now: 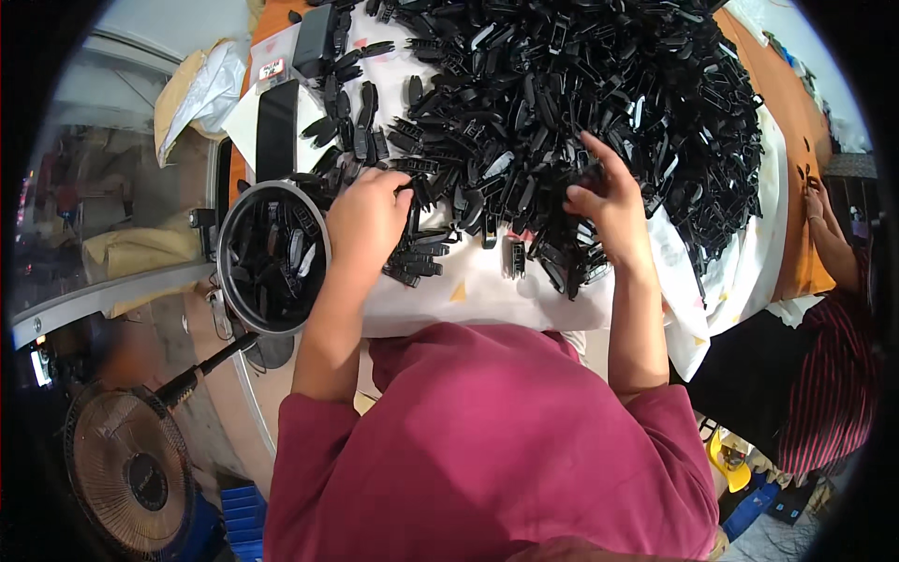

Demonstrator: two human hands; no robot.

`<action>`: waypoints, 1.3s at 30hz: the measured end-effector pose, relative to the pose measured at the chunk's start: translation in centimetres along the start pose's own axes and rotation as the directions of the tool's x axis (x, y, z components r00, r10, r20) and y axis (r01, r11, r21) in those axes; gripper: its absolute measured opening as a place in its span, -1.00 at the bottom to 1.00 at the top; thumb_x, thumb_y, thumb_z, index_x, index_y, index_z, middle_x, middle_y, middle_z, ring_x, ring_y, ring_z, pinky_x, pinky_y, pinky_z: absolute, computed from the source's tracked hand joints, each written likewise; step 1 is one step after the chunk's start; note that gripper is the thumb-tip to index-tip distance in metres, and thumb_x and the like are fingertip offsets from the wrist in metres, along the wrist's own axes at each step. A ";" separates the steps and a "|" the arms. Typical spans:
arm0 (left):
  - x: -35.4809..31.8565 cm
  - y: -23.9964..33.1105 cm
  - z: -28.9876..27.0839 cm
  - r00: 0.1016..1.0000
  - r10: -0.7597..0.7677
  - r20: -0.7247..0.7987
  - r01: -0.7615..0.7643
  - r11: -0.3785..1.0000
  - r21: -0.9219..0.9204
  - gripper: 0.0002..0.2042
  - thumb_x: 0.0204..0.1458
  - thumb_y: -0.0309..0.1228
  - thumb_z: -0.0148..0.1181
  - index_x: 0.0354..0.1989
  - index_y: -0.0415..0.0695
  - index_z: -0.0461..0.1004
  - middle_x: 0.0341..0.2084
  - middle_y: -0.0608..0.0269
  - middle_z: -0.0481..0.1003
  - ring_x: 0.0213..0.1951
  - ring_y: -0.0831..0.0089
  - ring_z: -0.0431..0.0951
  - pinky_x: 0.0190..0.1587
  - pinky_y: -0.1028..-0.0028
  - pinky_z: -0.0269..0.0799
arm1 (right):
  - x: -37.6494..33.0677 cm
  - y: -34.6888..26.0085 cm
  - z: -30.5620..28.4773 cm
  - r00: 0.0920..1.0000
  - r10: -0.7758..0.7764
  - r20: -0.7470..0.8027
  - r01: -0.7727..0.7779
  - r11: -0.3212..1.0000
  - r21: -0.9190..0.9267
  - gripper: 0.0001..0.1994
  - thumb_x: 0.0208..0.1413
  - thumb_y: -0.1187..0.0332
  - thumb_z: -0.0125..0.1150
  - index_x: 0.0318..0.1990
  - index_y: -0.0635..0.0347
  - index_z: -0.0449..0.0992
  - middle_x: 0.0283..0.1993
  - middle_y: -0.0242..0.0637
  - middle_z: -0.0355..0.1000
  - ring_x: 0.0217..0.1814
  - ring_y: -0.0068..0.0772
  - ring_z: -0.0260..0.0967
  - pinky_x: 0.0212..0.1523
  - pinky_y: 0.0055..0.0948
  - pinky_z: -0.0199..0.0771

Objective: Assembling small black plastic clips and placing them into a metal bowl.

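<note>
A large heap of small black plastic parts (599, 94), some shaped like oval shells and some like slotted frames, covers the far and right side of the table. Over its near left edge is my left hand (367, 220), fingers curled and thumb bent in beside them among loose parts. What they hold, if anything, is hidden. My right hand (616, 211) hovers at the heap's near side, index finger stretched out and thumb apart, with no held part showing. One slotted black piece (513, 257) lies on the white cloth (468, 304) between my hands.
A round container (222, 245) of black parts stands left of my left forearm. Beyond it lie a black phone (276, 131) and a dark box (315, 42). A fan (131, 473) stands lower left. Another person's hand (817, 199) rests at the table's right edge.
</note>
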State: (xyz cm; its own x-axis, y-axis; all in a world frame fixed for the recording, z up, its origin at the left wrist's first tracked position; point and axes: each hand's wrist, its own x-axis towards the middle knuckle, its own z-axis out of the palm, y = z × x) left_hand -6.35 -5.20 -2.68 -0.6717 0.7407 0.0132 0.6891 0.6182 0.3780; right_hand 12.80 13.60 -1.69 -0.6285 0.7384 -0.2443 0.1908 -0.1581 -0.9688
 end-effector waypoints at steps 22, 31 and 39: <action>-1.0 5.9 -3.5 0.879 0.426 -0.215 -0.446 0.576 -0.685 -0.67 -0.26 -0.53 0.29 -0.22 -0.22 0.48 -0.41 0.11 0.48 -0.41 0.33 0.48 -0.34 0.49 0.37 | -3.6 -2.9 4.4 0.959 -0.027 0.282 -0.169 0.745 0.645 -0.80 0.08 0.44 0.05 -0.17 0.37 0.41 -0.36 -0.08 0.44 -0.45 -0.32 0.48 -0.48 -0.51 0.56; -1.8 6.0 -3.3 0.861 0.375 -0.342 -0.508 0.639 -0.577 -0.70 -0.34 -0.50 0.35 -0.32 -0.18 0.51 -0.43 0.13 0.50 -0.43 0.29 0.50 -0.36 0.48 0.41 | -4.5 -3.7 3.7 0.952 0.128 0.277 -0.262 0.808 0.527 -0.84 0.07 0.41 0.08 -0.26 0.34 0.42 -0.50 -0.17 0.43 -0.56 -0.35 0.46 -0.60 -0.53 0.52; -1.6 5.7 -3.8 0.836 0.507 -0.209 -0.531 0.653 -0.540 -0.73 -0.26 -0.53 0.30 -0.29 -0.22 0.50 -0.39 0.12 0.50 -0.41 0.36 0.51 -0.37 0.52 0.43 | -4.3 -3.0 2.8 0.914 0.131 0.384 -0.281 0.888 0.364 -0.85 0.10 0.38 0.05 -0.28 0.30 0.36 -0.54 -0.22 0.40 -0.64 -0.38 0.42 -0.68 -0.57 0.43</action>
State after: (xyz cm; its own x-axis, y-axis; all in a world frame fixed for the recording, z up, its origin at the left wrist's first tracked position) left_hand -2.37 -3.90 2.95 -0.2697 0.8776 0.3964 0.6602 -0.1312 0.7395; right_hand 12.85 9.07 2.19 -0.8390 0.4022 -0.3666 0.0715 -0.5864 -0.8069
